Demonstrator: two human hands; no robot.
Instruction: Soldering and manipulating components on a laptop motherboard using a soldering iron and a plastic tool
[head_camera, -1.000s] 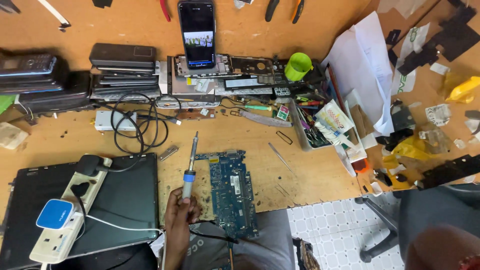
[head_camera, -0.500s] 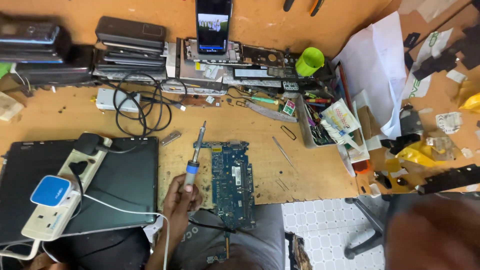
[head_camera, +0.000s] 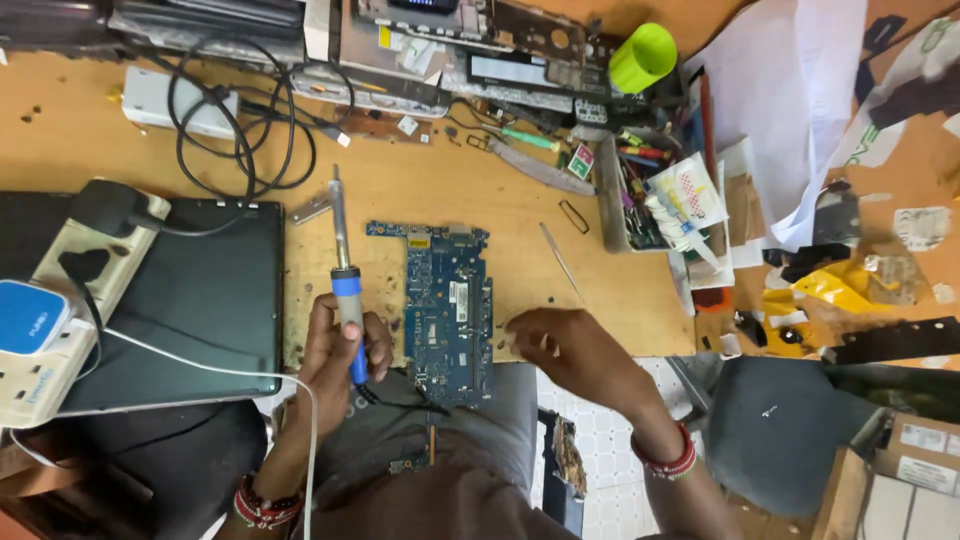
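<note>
My left hand grips the blue handle of a soldering iron, its metal tip pointing away from me over the wooden bench. Just right of it lies a blue circuit board, lengthwise, its near end hanging over the bench edge above my lap. My right hand rests at the bench edge right of the board, fingertips pinched together near the board's side; whether it holds something small is unclear. Both wrists wear red beaded bands.
A closed black laptop lies to the left with a white power strip on it. Coiled black cables, a green cup, a tray of tools, papers and stacked electronics crowd the back and right.
The view has moved closer and lower over the bench. My right hand has come into view beside the board. The left hand still holds the soldering iron upright by the board.
</note>
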